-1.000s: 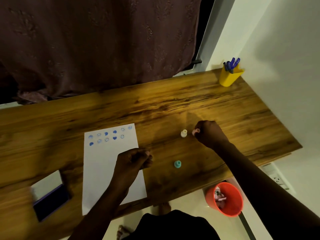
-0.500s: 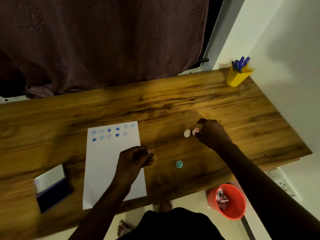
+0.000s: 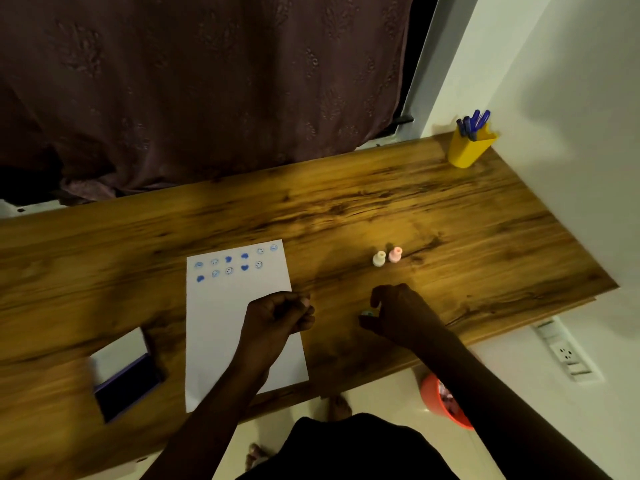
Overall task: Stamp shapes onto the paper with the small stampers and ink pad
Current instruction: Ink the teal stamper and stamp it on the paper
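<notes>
A white paper (image 3: 239, 327) lies on the wooden table (image 3: 381, 209), with two rows of blue stamped shapes near its far edge. My left hand (image 3: 280, 315) rests as a closed fist on the paper's right edge. A cream stamper (image 3: 379, 258) and a pink stamper (image 3: 395, 254) stand side by side to the right of the paper. Nearer to me, my right hand (image 3: 398, 315) has its fingers around the teal stamper (image 3: 367, 312), which is mostly hidden under them. The open ink pad (image 3: 126, 374) sits at the near left.
A yellow pen holder (image 3: 467, 148) with blue pens stands at the table's far right corner against the white wall. A dark curtain hangs behind the table. An orange bucket (image 3: 440, 400) sits on the floor below the table's near edge.
My right hand has let go of the pink stamper beside the cream one and moved back towards me onto the teal stamper. My left hand has stayed on the paper.
</notes>
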`<action>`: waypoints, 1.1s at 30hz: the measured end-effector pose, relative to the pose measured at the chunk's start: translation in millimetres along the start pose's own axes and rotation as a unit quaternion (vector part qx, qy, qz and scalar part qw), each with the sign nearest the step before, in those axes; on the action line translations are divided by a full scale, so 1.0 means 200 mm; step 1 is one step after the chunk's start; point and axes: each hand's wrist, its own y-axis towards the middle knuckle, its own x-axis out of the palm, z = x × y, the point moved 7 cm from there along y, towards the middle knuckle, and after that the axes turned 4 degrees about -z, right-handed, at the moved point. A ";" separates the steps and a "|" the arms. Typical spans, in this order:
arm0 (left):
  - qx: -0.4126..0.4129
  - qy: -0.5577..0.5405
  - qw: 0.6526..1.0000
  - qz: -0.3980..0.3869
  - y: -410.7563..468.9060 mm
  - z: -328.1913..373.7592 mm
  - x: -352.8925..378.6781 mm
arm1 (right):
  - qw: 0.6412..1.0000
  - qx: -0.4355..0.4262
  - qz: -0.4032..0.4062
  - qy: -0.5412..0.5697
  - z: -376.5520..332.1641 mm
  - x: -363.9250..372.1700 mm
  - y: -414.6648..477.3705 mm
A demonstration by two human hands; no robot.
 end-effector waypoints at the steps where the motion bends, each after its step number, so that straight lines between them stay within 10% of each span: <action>1: 0.000 0.005 1.000 -0.002 -0.01 0.00 -0.01 | 1.000 -0.001 -0.003 -0.002 0.00 0.02 0.00; 7: 0.008 0.012 1.000 -0.009 -0.06 -0.02 -0.07 | 1.000 0.011 0.021 0.019 -0.07 0.01 -0.02; 16: 0.038 0.013 0.999 -0.017 -0.15 0.04 -0.14 | 0.916 -0.004 -0.050 0.399 -0.44 -0.10 -0.11; 33: 0.103 -0.026 0.994 0.022 -0.31 0.10 -0.48 | 0.857 -0.067 -0.182 0.477 -0.96 0.08 -0.13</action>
